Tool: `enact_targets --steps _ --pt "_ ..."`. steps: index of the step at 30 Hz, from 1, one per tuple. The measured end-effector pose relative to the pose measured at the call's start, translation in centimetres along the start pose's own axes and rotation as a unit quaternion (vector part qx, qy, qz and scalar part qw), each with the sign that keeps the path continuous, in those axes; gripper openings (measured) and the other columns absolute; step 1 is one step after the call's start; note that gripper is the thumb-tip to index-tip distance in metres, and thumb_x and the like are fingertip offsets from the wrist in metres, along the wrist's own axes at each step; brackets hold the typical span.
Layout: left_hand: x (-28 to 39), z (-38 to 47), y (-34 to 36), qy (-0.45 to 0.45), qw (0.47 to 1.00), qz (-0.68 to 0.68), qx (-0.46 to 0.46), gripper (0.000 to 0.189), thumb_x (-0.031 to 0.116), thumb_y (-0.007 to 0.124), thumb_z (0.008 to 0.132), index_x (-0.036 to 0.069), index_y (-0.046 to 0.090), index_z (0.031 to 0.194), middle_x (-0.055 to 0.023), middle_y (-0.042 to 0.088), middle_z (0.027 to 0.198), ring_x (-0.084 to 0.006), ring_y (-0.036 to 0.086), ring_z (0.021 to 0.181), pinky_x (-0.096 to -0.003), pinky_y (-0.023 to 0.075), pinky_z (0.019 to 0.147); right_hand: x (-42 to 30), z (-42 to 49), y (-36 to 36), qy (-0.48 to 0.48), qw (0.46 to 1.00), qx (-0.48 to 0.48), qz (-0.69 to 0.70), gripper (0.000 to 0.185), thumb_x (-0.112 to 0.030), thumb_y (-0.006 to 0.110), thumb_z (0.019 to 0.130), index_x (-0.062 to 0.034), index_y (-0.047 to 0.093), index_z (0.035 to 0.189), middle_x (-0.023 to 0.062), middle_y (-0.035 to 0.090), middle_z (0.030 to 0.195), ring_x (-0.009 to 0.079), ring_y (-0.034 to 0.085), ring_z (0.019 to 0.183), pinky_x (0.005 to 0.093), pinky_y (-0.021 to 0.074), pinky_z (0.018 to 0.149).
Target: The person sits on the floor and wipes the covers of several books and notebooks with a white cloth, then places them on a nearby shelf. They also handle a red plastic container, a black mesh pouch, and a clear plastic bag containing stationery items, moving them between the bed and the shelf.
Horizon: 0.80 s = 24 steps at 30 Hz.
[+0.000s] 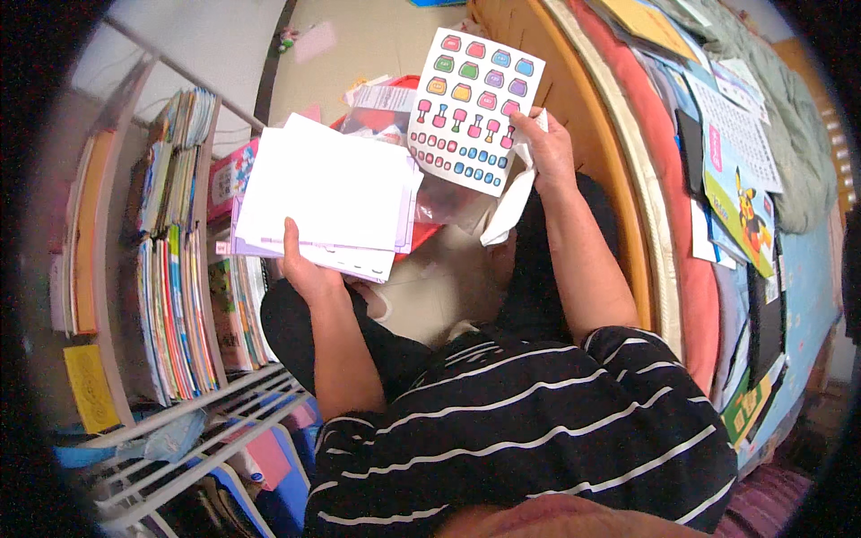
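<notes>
My left hand (309,272) grips a stack of paper sheets (329,185) by its lower edge, thumb on top. The top sheet is blank white; purple-printed sheets show at the edges. In my right hand (548,148) is a white sheet (474,111) printed with coloured jars, nail-polish bottles and small nail shapes. A crumpled white piece of paper (508,208) hangs from the same hand. Below both hands, a red container (420,235) on the floor is partly hidden; clear plastic packaging (447,202) lies on it.
At left stands a shelf of upright books (178,316), with a metal rack (222,430) nearer me. On the right, a wooden bed frame (592,134) borders a bed carrying papers, a Pikachu-printed booklet (740,202) and a grey-green blanket (794,134). A pink paper (316,40) lies on the floor ahead.
</notes>
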<state>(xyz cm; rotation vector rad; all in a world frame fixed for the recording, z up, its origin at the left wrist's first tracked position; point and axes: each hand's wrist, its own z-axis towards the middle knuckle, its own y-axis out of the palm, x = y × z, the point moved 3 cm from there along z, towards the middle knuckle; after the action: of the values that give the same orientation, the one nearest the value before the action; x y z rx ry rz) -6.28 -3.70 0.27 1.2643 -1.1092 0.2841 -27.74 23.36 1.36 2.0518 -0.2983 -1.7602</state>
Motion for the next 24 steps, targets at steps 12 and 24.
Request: enact_targets --steps 12,24 --pt "0.4 -0.9 0.3 -0.013 0.999 0.036 0.012 0.066 0.026 0.056 0.090 -0.006 0.025 0.140 -0.0228 0.041 0.133 -0.0323 0.043 0.125 -0.0457 0.0389 0.102 0.4 0.3 -0.4 0.007 1.000 -0.014 0.012 0.023 -0.006 0.063 0.084 0.0012 0.059 0.106 0.0110 0.067 0.093 0.0162 0.065 0.076 0.0287 0.0526 0.067" --pt "0.2 -0.7 0.1 -0.017 0.999 0.031 0.019 0.067 0.027 0.055 0.091 -0.006 0.024 0.140 -0.0231 0.040 0.135 -0.0327 0.042 0.126 -0.0474 0.0369 0.102 0.7 0.5 -0.5 0.010 1.000 -0.014 0.018 0.021 -0.008 0.062 0.087 0.0019 0.061 0.105 0.0107 0.068 0.092 0.0170 0.066 0.077 0.0288 0.0525 0.068"
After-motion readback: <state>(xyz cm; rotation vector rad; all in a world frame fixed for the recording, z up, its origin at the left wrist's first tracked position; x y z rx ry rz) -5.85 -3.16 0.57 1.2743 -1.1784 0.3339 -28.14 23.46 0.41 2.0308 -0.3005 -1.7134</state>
